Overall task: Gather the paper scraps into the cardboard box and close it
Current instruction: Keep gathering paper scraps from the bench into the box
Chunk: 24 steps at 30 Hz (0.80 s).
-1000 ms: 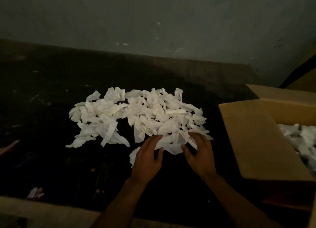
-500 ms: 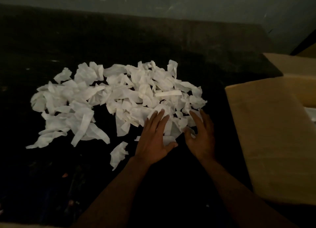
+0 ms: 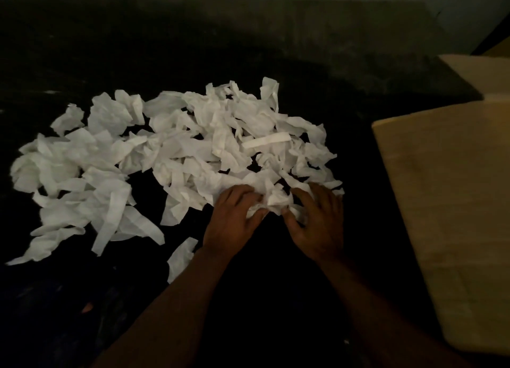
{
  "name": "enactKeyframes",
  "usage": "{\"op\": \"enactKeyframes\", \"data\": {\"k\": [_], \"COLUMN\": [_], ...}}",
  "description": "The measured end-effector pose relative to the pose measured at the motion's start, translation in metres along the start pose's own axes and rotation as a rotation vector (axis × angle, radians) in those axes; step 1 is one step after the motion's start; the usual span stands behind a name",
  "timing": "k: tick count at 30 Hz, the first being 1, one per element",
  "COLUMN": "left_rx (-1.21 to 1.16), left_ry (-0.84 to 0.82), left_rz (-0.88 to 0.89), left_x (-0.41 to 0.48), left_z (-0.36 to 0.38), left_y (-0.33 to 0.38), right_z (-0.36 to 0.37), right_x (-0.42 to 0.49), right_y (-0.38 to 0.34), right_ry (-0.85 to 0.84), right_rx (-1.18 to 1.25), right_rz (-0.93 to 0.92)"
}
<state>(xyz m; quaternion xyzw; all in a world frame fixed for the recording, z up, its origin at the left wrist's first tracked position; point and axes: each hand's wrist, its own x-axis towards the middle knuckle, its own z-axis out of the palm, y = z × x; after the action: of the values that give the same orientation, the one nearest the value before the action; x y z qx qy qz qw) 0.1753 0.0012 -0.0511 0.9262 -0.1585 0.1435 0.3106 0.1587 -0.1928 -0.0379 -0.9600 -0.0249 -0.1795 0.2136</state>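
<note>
A wide heap of white paper scraps (image 3: 176,158) lies spread over a dark surface. At the heap's near right edge my left hand (image 3: 234,221) and my right hand (image 3: 317,224) curl their fingers into the scraps and bunch a small clump (image 3: 273,202) between them. The cardboard box (image 3: 447,202) stands to the right, its big flap turned toward me; a second flap (image 3: 485,72) shows behind it. The inside of the box is out of view.
A pale wall (image 3: 469,9) runs along the back of the dark surface (image 3: 248,50). One loose scrap (image 3: 180,257) lies apart beside my left forearm. The light is dim.
Both hands went from lying flat at the heap's edge to curling into the scraps and pinching a clump between them. The view dropped and moved closer to the heap.
</note>
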Motion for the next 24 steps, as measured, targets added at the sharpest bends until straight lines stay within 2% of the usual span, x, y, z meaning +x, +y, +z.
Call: {"op": "enactKeyframes", "data": {"k": [6, 11, 14, 18, 22, 24], "left_rx": [-0.049, -0.163, -0.205, -0.181, -0.145, -0.161], "left_ry": [0.0, -0.007, -0.036, -0.009, 0.027, 0.016], "left_rz": [-0.045, -0.174, -0.245, -0.177, -0.17, -0.214], "left_x": [-0.002, -0.006, -0.008, -0.008, -0.006, -0.006], "left_z": [-0.008, -0.012, -0.012, -0.009, -0.01, -0.01], "left_y": [0.009, 0.013, 0.011, 0.008, 0.01, 0.009], "right_z": [-0.008, 0.001, 0.01, 0.015, 0.011, 0.005], "right_x": [0.002, 0.019, 0.021, 0.02, 0.016, 0.013], "right_y": [-0.01, -0.017, -0.016, -0.008, -0.008, -0.013], "right_ry": [0.087, -0.073, -0.102, -0.076, 0.004, 0.012], "right_rx": [0.098, 0.064, 0.002, 0.012, 0.251, 0.395], "right_rz": [-0.006, 0.222, 0.287, 0.182, 0.012, 0.034]}}
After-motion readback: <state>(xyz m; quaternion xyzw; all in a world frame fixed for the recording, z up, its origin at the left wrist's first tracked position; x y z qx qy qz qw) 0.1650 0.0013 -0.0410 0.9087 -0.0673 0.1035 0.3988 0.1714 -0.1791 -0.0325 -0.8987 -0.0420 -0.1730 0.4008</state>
